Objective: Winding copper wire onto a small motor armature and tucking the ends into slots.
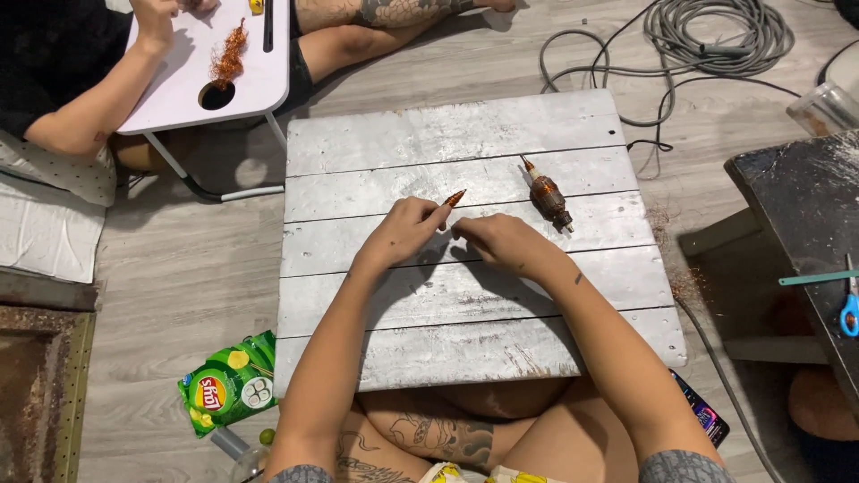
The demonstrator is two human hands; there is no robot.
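Copper-tipped piece [455, 198] pinched by left hand [404, 231] | right hand [501, 241] beside | wooden board [465, 161]

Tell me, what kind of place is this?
Probably a home floor workshop for salvaging copper wire. A copper-wound motor rotor lies on a low plank table, a copper wire tangle sits nearby, and grey cable coils on the floor.

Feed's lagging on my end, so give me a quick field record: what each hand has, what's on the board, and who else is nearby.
left hand: pinches a small copper-coloured pointed piece
right hand: fingers curled on the board, contents hidden
work surface: grey plank board
on board: copper-wound motor armature, lying apart from both hands
nearby person: hand at a white lap table with a copper wire tangle
floor: green snack bag, grey cable coil
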